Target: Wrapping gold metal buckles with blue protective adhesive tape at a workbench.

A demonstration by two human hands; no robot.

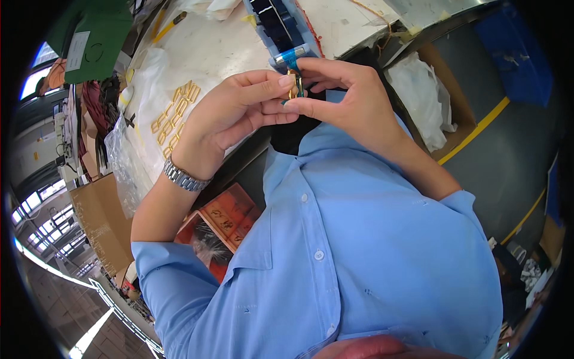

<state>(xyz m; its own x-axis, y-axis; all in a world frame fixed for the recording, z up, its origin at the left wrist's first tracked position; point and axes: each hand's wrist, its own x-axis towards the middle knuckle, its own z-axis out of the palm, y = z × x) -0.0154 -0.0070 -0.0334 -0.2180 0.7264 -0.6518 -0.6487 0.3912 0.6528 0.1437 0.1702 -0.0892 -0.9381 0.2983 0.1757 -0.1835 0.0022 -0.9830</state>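
Both hands meet at the near edge of the white table, below the mouth of a blue-grey tape dispenser (297, 52). Between the fingertips is a small gold metal piece (293, 90), looking like a buckle or frame, partly hidden by the fingers. My left hand (248, 102) pinches it from the left with thumb and fingers. From the right, my right hand (353, 99) closes thumb and forefinger on the same piece. Shiny blue-green tape (290, 60) shows at the dispenser's mouth, just above the fingers. Several gold frame-shaped pieces (173, 119) lie in rows left of my left hand.
A yellow-and-black pen or cutter (170, 27) lies at the far left of the table (215, 42). Clear plastic (122, 161) hangs at its left side. Below stands an orange-red box (230, 212). To the right, a carton (457, 102) holds white plastic bags (421, 99).
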